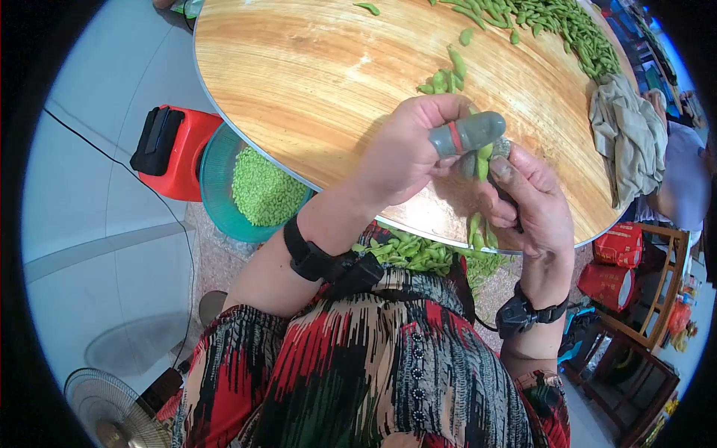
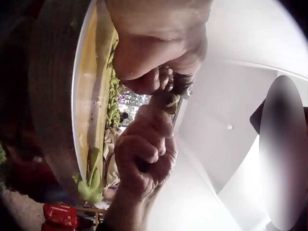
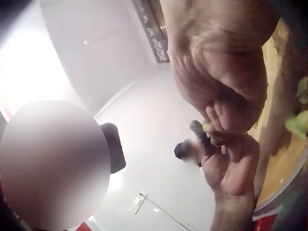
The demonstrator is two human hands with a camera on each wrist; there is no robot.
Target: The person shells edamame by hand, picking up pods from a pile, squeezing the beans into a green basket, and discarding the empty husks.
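My left hand [image 1: 407, 153] wears a grey thumb guard [image 1: 468, 133] with a red band. It pinches a green bean pod [image 1: 484, 158] just above the near edge of the round wooden table [image 1: 314, 82]. My right hand [image 1: 532, 203] grips the same pod from the other side, and more pods [image 1: 478, 230] hang below its palm. In the left wrist view the pod [image 2: 169, 100] sits between the left hand [image 2: 159, 43] and the curled right hand [image 2: 144, 154]. The right wrist view shows the pod tip [image 3: 206, 127] between both hands.
A pile of pods [image 1: 556, 22] lies at the table's far right, with a few loose pods [image 1: 448, 75] nearer. A grey cloth [image 1: 627, 134] lies at the right rim. A teal basin of shelled beans [image 1: 258, 187], a red stool [image 1: 179, 149] and a fan [image 1: 112, 411] stand on the floor. Pods [image 1: 411, 254] rest on my lap.
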